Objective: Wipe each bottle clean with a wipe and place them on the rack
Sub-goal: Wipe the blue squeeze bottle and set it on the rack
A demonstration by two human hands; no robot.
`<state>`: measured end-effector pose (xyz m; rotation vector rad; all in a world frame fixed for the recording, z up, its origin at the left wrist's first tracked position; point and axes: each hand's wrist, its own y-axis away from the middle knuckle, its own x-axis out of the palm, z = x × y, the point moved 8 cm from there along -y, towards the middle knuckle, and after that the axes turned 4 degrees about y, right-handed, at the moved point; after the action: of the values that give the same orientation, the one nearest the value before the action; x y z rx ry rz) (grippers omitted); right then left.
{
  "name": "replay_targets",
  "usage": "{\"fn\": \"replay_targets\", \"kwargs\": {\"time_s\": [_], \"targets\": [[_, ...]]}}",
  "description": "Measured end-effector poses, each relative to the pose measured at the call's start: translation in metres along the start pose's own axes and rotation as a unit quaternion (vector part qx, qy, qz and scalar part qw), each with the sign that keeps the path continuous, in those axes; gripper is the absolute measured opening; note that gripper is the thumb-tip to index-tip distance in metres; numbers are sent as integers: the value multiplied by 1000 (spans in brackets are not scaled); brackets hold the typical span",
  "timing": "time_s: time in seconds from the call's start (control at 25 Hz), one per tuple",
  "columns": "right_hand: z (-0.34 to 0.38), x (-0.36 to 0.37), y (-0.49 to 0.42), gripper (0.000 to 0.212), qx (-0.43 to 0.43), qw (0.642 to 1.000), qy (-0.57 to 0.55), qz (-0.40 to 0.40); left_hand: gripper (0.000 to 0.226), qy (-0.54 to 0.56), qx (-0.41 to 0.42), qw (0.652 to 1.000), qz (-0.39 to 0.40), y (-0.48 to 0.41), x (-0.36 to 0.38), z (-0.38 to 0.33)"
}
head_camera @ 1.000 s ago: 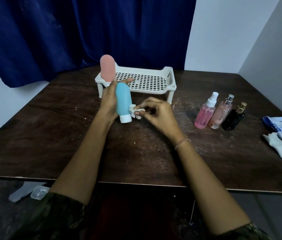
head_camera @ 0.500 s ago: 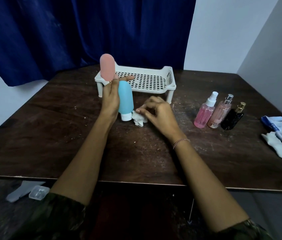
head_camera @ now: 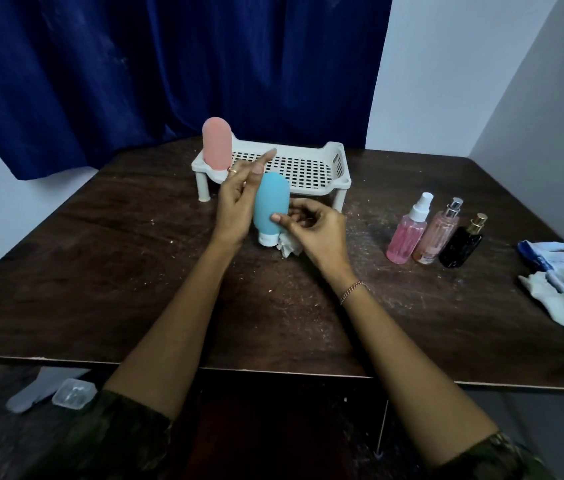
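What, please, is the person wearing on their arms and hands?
Both forearms are bare. The left sleeve and right sleeve are dark with a camouflage-like pattern and end near the elbows. The left hand has a gold-coloured ring on one finger. The right hand has a thin beaded bracelet at its wrist.

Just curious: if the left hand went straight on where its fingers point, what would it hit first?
Most likely the white rack, just right of the pink bottle standing on it. The left hand aims its straight fingers up and away past the blue bottle; depth is unclear.
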<state>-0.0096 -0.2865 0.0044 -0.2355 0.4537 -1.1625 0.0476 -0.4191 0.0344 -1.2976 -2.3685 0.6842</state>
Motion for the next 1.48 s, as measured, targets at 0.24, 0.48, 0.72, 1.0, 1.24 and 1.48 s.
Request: {"fn": "replay_targets", "kwargs": {"time_s": [0.24,0.48,0.72,1.0,1.24,1.48], "targets": [[18,-6,-28,34,-13,996,21,-86,20,-62,12,990,-127,-2,-27,15],[24,18,-76,39,-20,996,53,-64,29,-99,-3,986,-137,-5,-31,23],[14,46,-111,36,-11,996,93,-3,38,-88,-76,988,-102,-11,-31,40],[5,63,-119,36,-14,989,138,42,38,-110,-92,986,-81,-13,-31,48],[3,65,-125,38,-9,987,154,44,40,-106,-116,986,-52,-18,-29,64],[-1,67,-125,40,-5,985,162,52,44,-98,-136,985,-41,-17,-26,71]]}}
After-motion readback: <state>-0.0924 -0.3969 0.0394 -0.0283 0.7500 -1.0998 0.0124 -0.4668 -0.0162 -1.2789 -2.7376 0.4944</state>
